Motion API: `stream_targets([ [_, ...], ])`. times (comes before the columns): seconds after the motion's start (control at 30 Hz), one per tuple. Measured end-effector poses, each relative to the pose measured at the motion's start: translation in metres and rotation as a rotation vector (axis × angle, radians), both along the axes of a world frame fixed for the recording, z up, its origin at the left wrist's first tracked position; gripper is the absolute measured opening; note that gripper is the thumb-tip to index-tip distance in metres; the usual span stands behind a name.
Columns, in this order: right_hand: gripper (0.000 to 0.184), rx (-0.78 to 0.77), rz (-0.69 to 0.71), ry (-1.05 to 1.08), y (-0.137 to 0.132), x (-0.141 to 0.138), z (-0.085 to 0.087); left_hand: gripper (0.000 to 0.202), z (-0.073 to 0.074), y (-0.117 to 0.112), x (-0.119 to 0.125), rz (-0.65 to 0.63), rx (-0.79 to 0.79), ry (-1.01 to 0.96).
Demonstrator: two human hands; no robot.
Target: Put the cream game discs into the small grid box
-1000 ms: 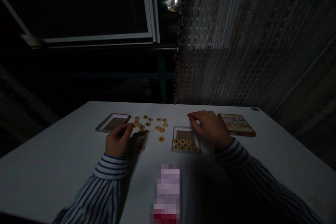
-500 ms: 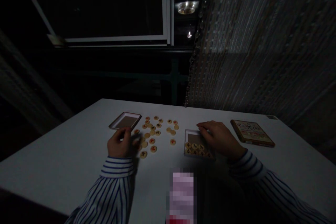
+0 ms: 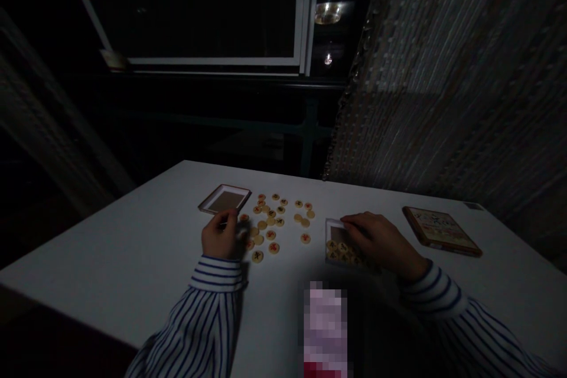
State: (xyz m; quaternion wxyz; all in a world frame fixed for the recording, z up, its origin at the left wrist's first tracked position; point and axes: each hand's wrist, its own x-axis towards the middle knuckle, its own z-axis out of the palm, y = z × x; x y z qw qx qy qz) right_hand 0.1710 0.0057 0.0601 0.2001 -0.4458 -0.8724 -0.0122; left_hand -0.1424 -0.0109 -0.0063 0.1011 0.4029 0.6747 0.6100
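Observation:
My left hand (image 3: 220, 235) hovers left of the loose Chinese chess pieces (image 3: 273, 247), its fingers curled into a pinch; whatever they may hold is hidden. Those round wooden pieces, some with red or black characters and some blank side up, lie scattered mid-table. My right hand (image 3: 383, 242) is over the right part of a shallow open box (image 3: 328, 229), thumb and fingers drawn together by its far side; I cannot make out what is in them. Several pieces (image 3: 342, 247) with black characters sit in rows along the box's near side, partly covered by the hand.
Behind my left hand lies an empty tray-like box part (image 3: 224, 199). A closed printed box (image 3: 443, 229) rests at the right of the white table (image 3: 146, 236). A bead curtain (image 3: 425, 100) hangs behind the table's right side, and a dark window stands beyond.
The view has shifted slightly, so everything appears further right. My right hand has come a little lower and left over the box, covering more of its pieces. My left hand stays pinched.

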Motion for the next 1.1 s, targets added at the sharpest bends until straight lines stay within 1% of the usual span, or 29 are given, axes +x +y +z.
stream_targets([
  [0.07,0.027,-0.004,0.003,0.008,0.0,-0.002,-0.001,0.032,0.001,0.004,-0.001,-0.041,-0.003,-0.039],
  [0.13,0.027,-0.015,0.015,0.015,0.0,-0.004,-0.002,0.031,0.006,0.009,-0.001,-0.096,-0.007,-0.032],
  [0.23,0.028,-0.046,0.039,0.024,0.002,-0.008,-0.002,0.028,0.016,0.019,-0.001,-0.196,0.011,0.045],
  [0.3,0.028,-0.07,0.042,0.031,0.003,-0.012,-0.002,0.028,0.019,0.026,-0.001,-0.265,0.036,0.09],
  [0.37,0.028,-0.09,0.04,0.027,0.005,-0.017,-0.001,0.029,0.019,0.03,0.0,-0.307,0.046,0.115],
  [0.43,0.028,-0.105,0.051,0.01,0.006,-0.023,0.0,0.031,0.014,0.031,-0.001,-0.327,0.028,0.129],
  [0.5,0.028,-0.11,0.073,-0.014,0.008,-0.031,0.0,0.031,0.01,0.028,-0.003,-0.367,-0.024,0.163],
  [0.57,0.028,-0.112,0.103,-0.048,0.01,-0.04,-0.001,0.028,0.007,0.022,-0.007,-0.438,-0.055,0.229],
  [0.6,0.028,-0.114,0.119,-0.066,0.01,-0.045,-0.002,0.026,0.007,0.02,-0.009,-0.463,-0.059,0.269],
  [0.73,0.027,-0.114,0.193,-0.141,0.011,-0.068,-0.006,0.014,0.01,0.008,-0.019,-0.658,-0.055,0.508],
  [0.83,0.026,-0.119,0.236,-0.212,0.012,-0.083,-0.01,0.012,0.01,-0.002,-0.022,-0.74,-0.107,0.635],
  [0.9,0.026,-0.134,0.261,-0.247,0.012,-0.09,-0.013,0.014,0.008,-0.008,-0.022,-0.785,-0.1,0.692],
  [1.0,0.027,-0.14,0.305,-0.239,0.012,-0.098,-0.019,0.02,0.002,-0.014,-0.022,-0.795,-0.1,0.764],
  [1.1,0.025,-0.129,0.334,-0.233,0.011,-0.105,-0.023,0.024,-0.004,-0.018,-0.022,-0.752,-0.114,0.816],
])
